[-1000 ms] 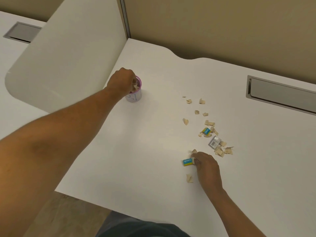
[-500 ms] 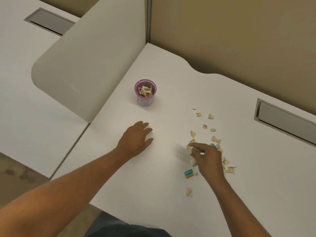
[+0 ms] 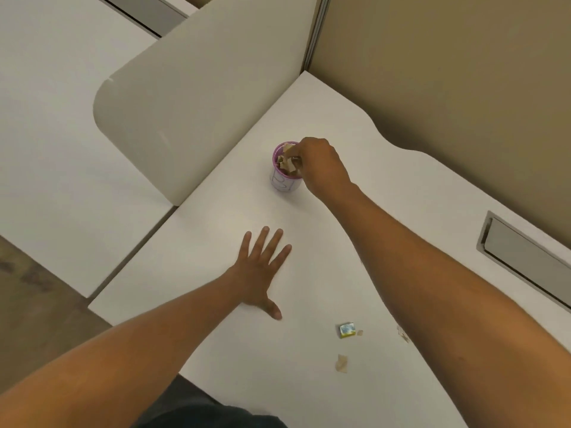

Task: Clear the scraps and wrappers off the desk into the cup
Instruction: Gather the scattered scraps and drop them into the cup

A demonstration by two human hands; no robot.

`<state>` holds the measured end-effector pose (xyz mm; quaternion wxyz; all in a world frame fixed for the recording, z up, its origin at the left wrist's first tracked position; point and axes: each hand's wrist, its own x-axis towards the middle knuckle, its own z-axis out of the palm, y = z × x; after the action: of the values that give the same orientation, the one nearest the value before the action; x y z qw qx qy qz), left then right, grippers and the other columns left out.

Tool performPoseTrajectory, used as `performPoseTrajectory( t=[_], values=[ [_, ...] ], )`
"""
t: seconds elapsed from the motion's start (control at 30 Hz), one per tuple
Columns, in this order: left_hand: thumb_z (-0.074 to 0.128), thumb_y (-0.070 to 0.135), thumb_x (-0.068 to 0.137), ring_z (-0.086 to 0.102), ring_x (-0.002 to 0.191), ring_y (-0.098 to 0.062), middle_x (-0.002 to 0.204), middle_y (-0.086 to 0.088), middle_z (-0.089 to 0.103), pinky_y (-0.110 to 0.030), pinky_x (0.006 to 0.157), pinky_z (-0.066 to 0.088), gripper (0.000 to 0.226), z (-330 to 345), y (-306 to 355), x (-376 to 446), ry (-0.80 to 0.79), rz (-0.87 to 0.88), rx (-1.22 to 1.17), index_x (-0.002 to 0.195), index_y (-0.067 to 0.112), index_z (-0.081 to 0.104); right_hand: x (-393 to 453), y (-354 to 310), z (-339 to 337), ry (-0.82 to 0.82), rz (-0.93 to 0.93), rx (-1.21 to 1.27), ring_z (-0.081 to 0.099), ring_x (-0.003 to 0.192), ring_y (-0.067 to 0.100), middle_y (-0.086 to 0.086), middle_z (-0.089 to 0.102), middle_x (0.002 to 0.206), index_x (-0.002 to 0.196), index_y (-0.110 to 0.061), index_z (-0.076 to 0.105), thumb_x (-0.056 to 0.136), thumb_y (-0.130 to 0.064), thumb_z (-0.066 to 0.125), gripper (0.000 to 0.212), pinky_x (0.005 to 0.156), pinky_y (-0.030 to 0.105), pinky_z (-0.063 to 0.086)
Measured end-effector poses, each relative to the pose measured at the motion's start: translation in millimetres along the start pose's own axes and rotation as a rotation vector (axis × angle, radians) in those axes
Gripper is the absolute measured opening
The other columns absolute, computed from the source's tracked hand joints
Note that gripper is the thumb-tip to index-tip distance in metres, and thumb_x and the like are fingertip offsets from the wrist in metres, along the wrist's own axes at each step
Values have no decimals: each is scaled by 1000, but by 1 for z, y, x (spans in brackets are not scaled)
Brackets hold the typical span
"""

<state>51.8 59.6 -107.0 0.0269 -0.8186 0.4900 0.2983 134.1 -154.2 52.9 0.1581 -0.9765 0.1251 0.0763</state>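
Note:
A small white cup (image 3: 282,182) with a purple rim stands near the desk's back left corner, holding several tan paper scraps. My right hand (image 3: 323,165) hovers over its right rim, fingers pinched on a tan scrap (image 3: 289,148). My left hand (image 3: 261,267) lies flat on the desk in front of the cup, fingers spread, holding nothing. A blue and yellow wrapper (image 3: 346,330) lies near the front edge with a tiny scrap (image 3: 360,332) beside it. A tan scrap (image 3: 341,362) lies closer to me. My right forearm hides most of the other scraps.
A curved white divider panel (image 3: 191,97) rises left of the cup. A tan partition wall (image 3: 448,72) runs along the back. A grey cable hatch (image 3: 525,257) is set into the desk at the right. The white desk (image 3: 247,350) ends just before my body.
My right hand left the scrap pile and went up to the cup with a scrap. My left hand has flattened with fingers spread. The camera has shifted so the cup sits more central.

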Motion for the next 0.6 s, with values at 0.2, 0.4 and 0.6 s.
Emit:
performPoseTrajectory(
  t=[0.2, 0.4, 0.6],
  values=[
    [49, 106, 55, -50, 144, -42, 162, -13, -48, -71, 119, -21, 156, -4, 2, -1, -24, -10, 6, 160, 22, -31, 21, -4, 15, -108, -54, -58, 67, 99, 32, 12, 71, 105, 106, -9, 74, 92, -2, 55, 25, 73, 33, 49],
    [49, 104, 58, -49, 145, -43, 160, -14, -50, -72, 119, -21, 155, -9, 5, -2, -57, -13, 20, 159, 21, -33, 33, -8, 17, -272, -37, -138, 61, 111, 31, 10, 58, 111, 123, -9, 66, 95, -10, 54, 30, 77, 30, 39],
    [47, 106, 57, -50, 144, -43, 158, -13, -53, -72, 118, -23, 155, -10, 4, -3, -73, -13, 32, 157, 21, -36, 30, -8, -7, -144, -19, -113, 68, 97, 38, 15, 66, 114, 120, -17, 72, 87, -11, 66, 35, 74, 32, 51]
  ],
)
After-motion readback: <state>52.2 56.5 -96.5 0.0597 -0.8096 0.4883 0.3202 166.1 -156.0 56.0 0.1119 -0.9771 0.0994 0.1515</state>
